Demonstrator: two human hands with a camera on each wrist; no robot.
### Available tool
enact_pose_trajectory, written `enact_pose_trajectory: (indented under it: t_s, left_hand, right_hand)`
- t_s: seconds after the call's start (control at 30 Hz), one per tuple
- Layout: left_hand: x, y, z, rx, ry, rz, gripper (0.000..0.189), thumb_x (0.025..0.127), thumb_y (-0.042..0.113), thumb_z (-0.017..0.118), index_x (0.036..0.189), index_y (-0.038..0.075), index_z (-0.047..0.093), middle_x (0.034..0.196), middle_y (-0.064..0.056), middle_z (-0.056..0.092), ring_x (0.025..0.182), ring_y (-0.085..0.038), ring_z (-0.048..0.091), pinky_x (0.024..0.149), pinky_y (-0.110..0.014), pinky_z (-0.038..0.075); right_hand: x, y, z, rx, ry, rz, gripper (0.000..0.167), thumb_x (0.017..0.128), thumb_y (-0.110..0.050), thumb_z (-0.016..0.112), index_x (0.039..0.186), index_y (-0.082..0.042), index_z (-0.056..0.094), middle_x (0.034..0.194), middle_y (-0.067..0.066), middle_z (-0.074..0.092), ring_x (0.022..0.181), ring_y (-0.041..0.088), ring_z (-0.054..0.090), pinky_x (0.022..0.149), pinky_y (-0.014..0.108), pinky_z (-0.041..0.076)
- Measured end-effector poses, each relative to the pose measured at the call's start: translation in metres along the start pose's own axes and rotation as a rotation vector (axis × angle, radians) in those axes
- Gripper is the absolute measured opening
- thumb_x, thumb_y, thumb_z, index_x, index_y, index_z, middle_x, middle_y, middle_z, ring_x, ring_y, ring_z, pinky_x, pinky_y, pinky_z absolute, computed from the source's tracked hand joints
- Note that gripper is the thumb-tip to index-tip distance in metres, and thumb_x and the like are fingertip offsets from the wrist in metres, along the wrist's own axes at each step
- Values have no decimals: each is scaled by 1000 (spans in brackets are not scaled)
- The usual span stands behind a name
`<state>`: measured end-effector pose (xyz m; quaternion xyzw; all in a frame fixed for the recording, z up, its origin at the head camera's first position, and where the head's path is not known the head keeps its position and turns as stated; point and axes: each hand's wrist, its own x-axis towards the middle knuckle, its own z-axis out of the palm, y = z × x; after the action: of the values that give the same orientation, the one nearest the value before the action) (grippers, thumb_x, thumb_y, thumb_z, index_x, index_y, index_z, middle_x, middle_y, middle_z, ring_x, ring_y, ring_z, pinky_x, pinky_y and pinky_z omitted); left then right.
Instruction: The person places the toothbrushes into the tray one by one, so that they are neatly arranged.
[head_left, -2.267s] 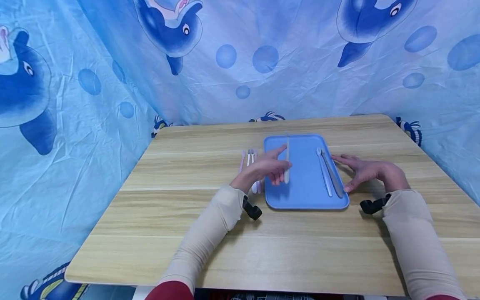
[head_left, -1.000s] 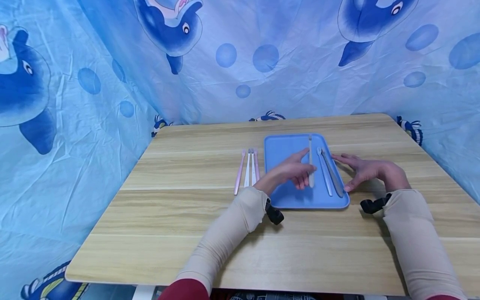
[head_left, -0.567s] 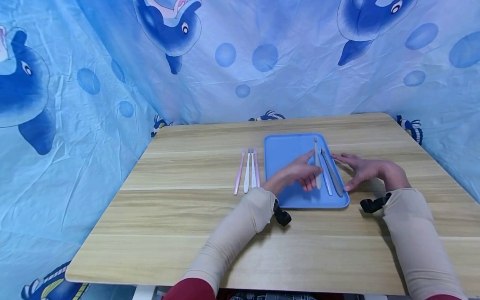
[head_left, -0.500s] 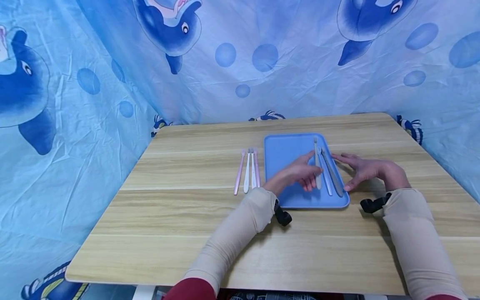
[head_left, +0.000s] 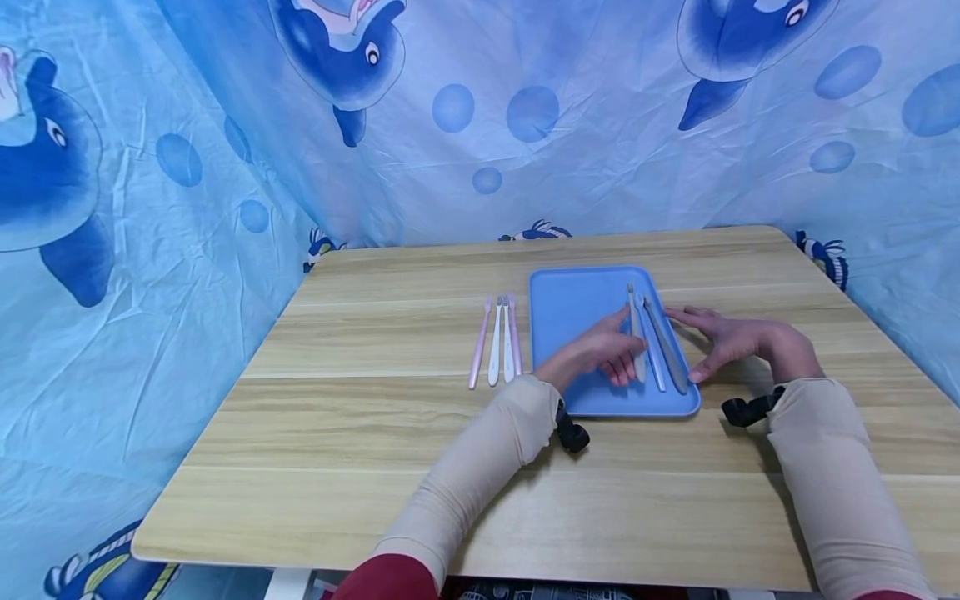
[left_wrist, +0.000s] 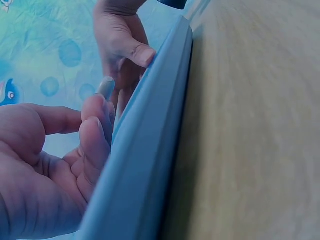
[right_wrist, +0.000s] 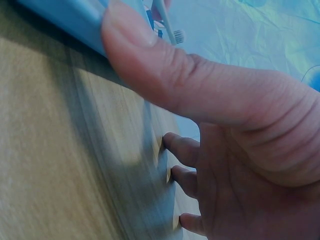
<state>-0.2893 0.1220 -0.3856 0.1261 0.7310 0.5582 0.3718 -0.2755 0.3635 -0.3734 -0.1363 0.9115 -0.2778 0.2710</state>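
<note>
My left hand (head_left: pixel 600 348) pinches a pale grey toothbrush (head_left: pixel 632 310) over the right half of a blue tray (head_left: pixel 585 400). Its bristle head (right_wrist: pixel 178 36) shows in the right wrist view, and its handle end (left_wrist: pixel 106 85) sticks out between the fingers in the left wrist view. Beside it on the tray lie a light blue toothbrush (head_left: pixel 654 358) and a darker grey toothbrush (head_left: pixel 672 362), roughly side by side. At the tray's right edge, my right hand (head_left: pixel 738 346) touches the rim with its thumb (right_wrist: pixel 145 65). Its spread fingers rest on the table.
Left of the tray, several toothbrushes lie in a row on the wooden table (head_left: pixel 375 417): a pink toothbrush (head_left: pixel 478 350) on the outside, white toothbrushes (head_left: pixel 495 350) between, and another pink toothbrush (head_left: pixel 516 346) nearest the tray. A blue patterned curtain (head_left: pixel 480 108) hangs behind.
My left hand has carried the pale grey toothbrush rightward across the tray, close to the blue one, and its head now sits slightly lower. The right hand has stayed at the rim.
</note>
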Motion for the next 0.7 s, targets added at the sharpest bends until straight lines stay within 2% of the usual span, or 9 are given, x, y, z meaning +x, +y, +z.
enact_pose_trajectory:
  t_s: [0.5,0.7]
  left_hand:
    - [8,-2,8,-31,19,-42,79,100,8,56,162,24,10,51,-10,59,36,-16,54,35,-26,49]
    - [12,-2,10,-8,12,-40,66,100,8,56,156,16,21,51,-11,60,36,-16,54,35,-26,48]
  right_hand:
    - [1,1,0,-7,5,-10,123,72,-38,88,162,-16,7,161,35,-9,144,64,-10,104,88,6]
    - [-1,0,-1,-12,2,-12,123,72,-36,89,162,-14,7,161,36,-10,144,64,-10,106,87,5]
